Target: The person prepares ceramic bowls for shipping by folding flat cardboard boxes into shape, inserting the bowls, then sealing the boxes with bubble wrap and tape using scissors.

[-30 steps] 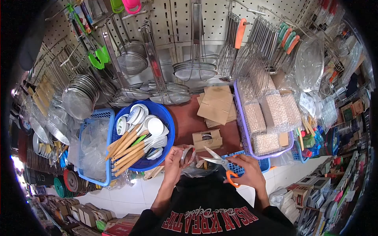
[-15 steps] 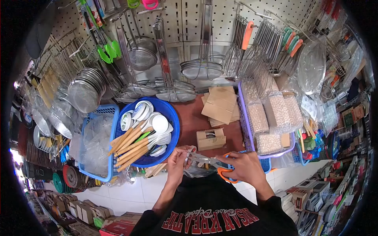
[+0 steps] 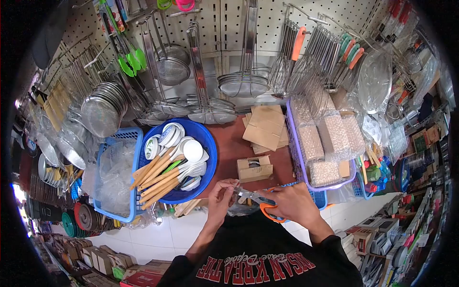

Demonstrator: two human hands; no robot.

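Note:
My right hand [image 3: 292, 201] is closed on orange-handled scissors [image 3: 269, 210], whose metal blades point left toward my other hand. My left hand [image 3: 221, 198] pinches something small and pale at the blade tips; it is too small to name. Just beyond my hands, a small open cardboard box [image 3: 256, 170] stands on the red-brown table [image 3: 229, 143], with metal-looking items inside. Flat cardboard pieces [image 3: 264, 126] lie behind the box.
A blue bowl [image 3: 210, 165] on the left holds wooden-handled utensils and white round items. Beside it is a blue basket [image 3: 135, 191] with clear plastic. A purple basket [image 3: 297, 153] holds wrapped packs on the right. Strainers [image 3: 244, 86] and whisks [image 3: 284, 71] hang behind.
The scissors have turned slightly in my right hand, which has moved a little left with its back more upward. My left hand has shifted slightly right, still pinching. The view has shifted slightly.

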